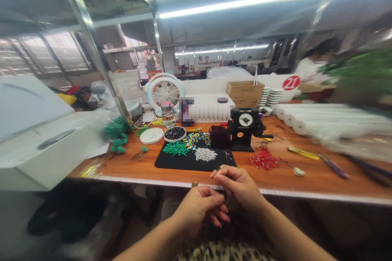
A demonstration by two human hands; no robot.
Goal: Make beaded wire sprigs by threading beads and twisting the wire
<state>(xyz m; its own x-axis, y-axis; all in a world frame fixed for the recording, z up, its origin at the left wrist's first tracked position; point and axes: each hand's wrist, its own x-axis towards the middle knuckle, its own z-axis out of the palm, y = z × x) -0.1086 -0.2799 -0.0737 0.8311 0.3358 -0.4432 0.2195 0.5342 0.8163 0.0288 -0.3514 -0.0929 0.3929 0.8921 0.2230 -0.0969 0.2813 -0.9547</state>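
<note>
My left hand [203, 206] is just off the table's front edge, thumb and forefinger pinched together. Close beside it, slightly higher and to the right, my right hand [237, 181] also pinches with its fingertips. A thin dark strand seems to run between them, too fine to make out. Just beyond the fingers lies a black mat [183, 164] with silver beads [206, 154], green tube-shaped beads [177, 149], mixed coloured beads [192, 140] and a bundle of dark cords [219, 136]. A white dish of black beads [174, 133] sits at the mat's back left corner.
A black hand-cranked machine [241, 130] stands right of the mat, near a red beaded pile [263, 159]. Farther right are a yellow cutter [303, 153] and tweezers [333, 166]. White rolls [306, 118], a fan [167, 93], a jar [168, 116] and a carton [245, 93] line the back.
</note>
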